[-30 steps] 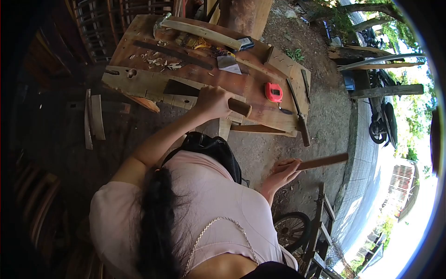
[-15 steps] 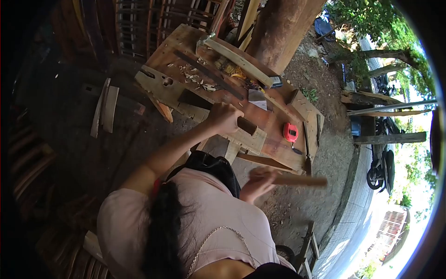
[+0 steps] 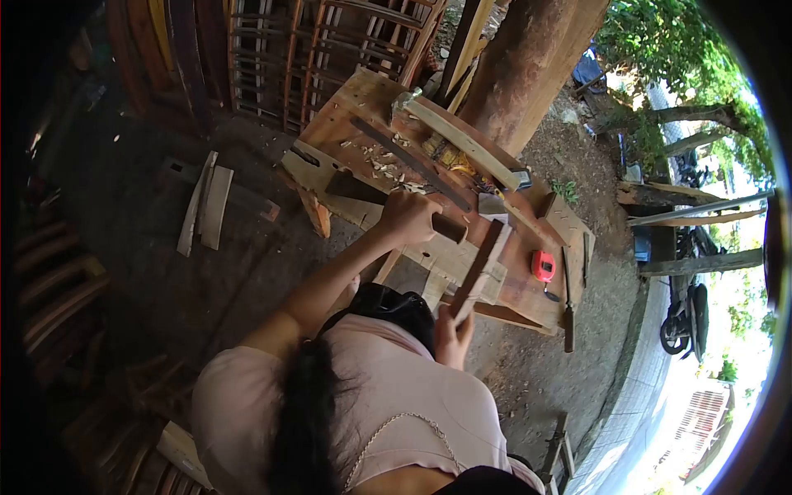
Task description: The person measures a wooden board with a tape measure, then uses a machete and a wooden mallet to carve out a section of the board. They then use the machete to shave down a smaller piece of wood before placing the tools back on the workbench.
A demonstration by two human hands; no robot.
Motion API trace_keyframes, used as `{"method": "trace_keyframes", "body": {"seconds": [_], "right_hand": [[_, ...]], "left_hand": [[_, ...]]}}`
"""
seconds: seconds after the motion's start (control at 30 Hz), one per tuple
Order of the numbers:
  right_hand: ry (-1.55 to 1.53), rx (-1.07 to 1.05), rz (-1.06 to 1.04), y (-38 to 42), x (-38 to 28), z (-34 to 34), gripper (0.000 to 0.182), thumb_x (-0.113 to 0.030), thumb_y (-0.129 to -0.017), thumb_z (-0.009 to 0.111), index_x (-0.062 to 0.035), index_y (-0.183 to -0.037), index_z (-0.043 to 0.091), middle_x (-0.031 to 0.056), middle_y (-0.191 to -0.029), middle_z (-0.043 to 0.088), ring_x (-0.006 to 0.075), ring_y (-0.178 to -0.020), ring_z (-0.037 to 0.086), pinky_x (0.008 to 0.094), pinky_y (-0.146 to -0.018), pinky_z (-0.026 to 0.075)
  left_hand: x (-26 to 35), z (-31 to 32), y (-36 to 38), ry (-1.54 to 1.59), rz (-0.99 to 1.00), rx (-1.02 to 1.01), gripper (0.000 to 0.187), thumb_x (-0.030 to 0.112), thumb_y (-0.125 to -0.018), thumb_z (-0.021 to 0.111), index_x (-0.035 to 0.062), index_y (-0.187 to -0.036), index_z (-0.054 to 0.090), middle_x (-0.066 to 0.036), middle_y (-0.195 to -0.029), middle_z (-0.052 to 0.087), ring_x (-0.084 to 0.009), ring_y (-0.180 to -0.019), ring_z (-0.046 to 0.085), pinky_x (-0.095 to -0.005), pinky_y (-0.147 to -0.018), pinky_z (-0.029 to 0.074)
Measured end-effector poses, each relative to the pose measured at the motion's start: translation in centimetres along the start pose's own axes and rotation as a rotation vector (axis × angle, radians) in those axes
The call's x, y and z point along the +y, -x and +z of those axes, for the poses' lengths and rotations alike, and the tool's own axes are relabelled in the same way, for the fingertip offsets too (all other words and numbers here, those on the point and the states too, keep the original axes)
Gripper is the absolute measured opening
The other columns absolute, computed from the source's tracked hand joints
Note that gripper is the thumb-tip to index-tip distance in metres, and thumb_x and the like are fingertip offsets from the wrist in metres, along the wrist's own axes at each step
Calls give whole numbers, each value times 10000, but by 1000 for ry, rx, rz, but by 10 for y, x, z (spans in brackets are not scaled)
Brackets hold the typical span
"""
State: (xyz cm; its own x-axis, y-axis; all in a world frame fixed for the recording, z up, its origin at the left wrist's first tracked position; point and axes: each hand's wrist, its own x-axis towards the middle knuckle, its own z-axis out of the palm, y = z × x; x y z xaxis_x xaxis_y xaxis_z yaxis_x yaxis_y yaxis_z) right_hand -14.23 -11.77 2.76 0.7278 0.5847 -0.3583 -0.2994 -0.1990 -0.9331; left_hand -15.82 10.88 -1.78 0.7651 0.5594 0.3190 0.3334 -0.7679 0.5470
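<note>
Nearest torso (image 3: pixel 396 379), R grip (image 3: pixel 454 340) clasps wood bar (image 3: pixel 481 268) by near end, prob. light, stiff, best held there; beyond, at near edge of tabletop (image 3: pixel 334 124), L grip (image 3: pixel 410 219) is clenched round wood-handled tool (image 3: pixel 356 187), prob. rigid, hold by handle (image 3: pixel 450 228).

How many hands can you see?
2. The left hand is at the bench, gripping a wooden-handled tool. The right hand is in front of the body, holding a wooden stick.
</note>
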Motion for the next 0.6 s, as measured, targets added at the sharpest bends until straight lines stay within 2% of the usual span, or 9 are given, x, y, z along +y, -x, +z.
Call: {"method": "trace_keyframes", "body": {"seconds": [0.1, 0.17, 0.23, 0.3, 0.37, 0.4, 0.5, 0.57, 0.6], "right_hand": [[-109, 138, -233, -12, -34, -17, 113, -178, -864, 560, -107, -854, 472, -57, -588, 372, 30, -419, 294, 196, -370, 200], [-382, 462, -442, -22, -55, -11, 192, -254, -882, 531, -123, -777, 437, -39, -596, 364, 37, -487, 323, 175, -414, 238], [-617, 462, -582, -30, -35, -4, 206, -279, -882, 522, -131, -772, 431, -37, -609, 357, 47, -493, 325, 188, -424, 256], [-260, 319, -372, -16, 7, 28, 182, -259, -864, 543, -126, -802, 436, -40, -605, 362, 57, -468, 317, 206, -417, 252], [-117, -179, 176, -4, 4, 37, 187, -247, -839, 583, -113, -851, 452, -41, -585, 382, 56, -428, 309, 211, -392, 230], [-98, -51, 36, -3, 2, 42, 177, -202, -836, 593, -100, -887, 457, -51, -553, 376, 55, -392, 296, 210, -366, 204], [-19, 84, -245, -20, -25, 6, 113, -141, -856, 534, -122, -808, 434, -48, -569, 358, 42, -425, 293, 200, -378, 215], [-277, 344, -398, -28, -48, 2, 164, -175, -864, 529, -140, -757, 410, -42, -567, 347, 33, -434, 287, 202, -377, 216], [-400, 456, -480, -38, -36, -2, 217, -288, -840, 573, -108, -835, 452, -21, -592, 440, 66, -461, 370, 210, -410, 268]], "left_hand": [[-9, -19, 2, 36, -44, -65, 170, 173, -545, 623, 124, -702, 666, -114, -628, 618, -275, -603, 622, -394, -574, 485], [-14, -25, 2, 34, -6, -34, 168, 171, -543, 626, 132, -701, 666, -108, -620, 616, -276, -588, 618, -385, -562, 485], [-17, -30, 2, 51, 5, 21, 160, 171, -543, 633, 136, -695, 666, -100, -614, 614, -273, -588, 619, -380, -558, 485], [-17, -32, 1, 51, -2, 7, 165, 171, -547, 638, 137, -705, 673, -96, -616, 616, -270, -599, 621, -375, -557, 486], [-21, -31, 0, -1, -49, -29, 139, 184, -569, 637, 150, -699, 668, -76, -601, 610, -255, -589, 617, -370, -572, 478], [-27, -31, 1, 0, -46, -39, 139, 184, -569, 637, 150, -699, 668, -76, -601, 610, -255, -589, 617, -370, -572, 478], [-38, -33, 1, -27, -8, 9, 146, 189, -568, 647, 148, -706, 671, -79, -616, 617, -258, -602, 622, -368, -581, 485], [-35, -40, 0, -13, -37, 16, 160, 192, -566, 651, 150, -718, 675, -82, -626, 622, -265, -613, 624, -364, -576, 487], [-37, -39, -1, -15, -34, 17, 160, 192, -566, 651, 150, -718, 675, -82, -626, 622, -265, -613, 624, -364, -576, 487]]}}
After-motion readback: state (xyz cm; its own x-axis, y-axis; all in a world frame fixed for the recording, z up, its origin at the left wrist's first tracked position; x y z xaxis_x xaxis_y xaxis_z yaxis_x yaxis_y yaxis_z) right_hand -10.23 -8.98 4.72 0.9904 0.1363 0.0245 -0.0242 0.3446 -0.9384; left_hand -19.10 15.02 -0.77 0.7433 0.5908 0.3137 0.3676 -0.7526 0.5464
